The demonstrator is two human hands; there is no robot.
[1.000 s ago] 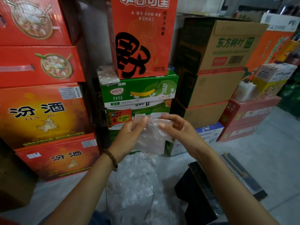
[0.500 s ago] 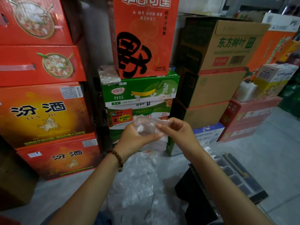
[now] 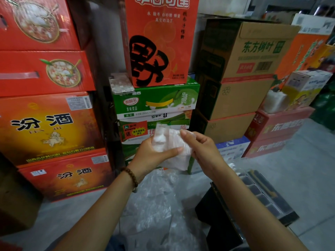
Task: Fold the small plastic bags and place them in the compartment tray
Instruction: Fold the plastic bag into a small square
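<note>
Over bag pile (image 3: 154, 205), L hand (image 3: 152, 153) + R hand (image 3: 202, 148) fingers curled, pinching plastic bag (image 3: 171, 142).

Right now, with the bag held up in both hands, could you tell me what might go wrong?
The plastic bag looks crumpled between the left hand and right hand; its fold may spring open. If dropped, it could vanish among the loose bags below. The compartment tray lies partly behind the right forearm, easily bumped.
</note>
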